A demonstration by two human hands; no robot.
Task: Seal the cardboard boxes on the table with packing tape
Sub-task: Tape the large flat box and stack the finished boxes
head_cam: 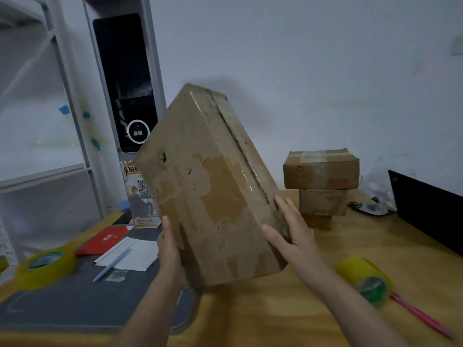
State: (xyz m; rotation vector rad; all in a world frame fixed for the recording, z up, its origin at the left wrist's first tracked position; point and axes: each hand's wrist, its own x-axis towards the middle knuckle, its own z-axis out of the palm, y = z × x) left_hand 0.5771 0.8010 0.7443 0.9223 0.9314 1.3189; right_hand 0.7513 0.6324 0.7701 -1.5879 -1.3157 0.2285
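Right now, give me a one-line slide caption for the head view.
Both hands, left and right, tilt a large worn cardboard box above the wooden table, yellow tape rolls either side.

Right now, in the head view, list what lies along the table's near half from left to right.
Left tape roll → blue pen → left hand → big box → right hand → right tape roll → pink pen.
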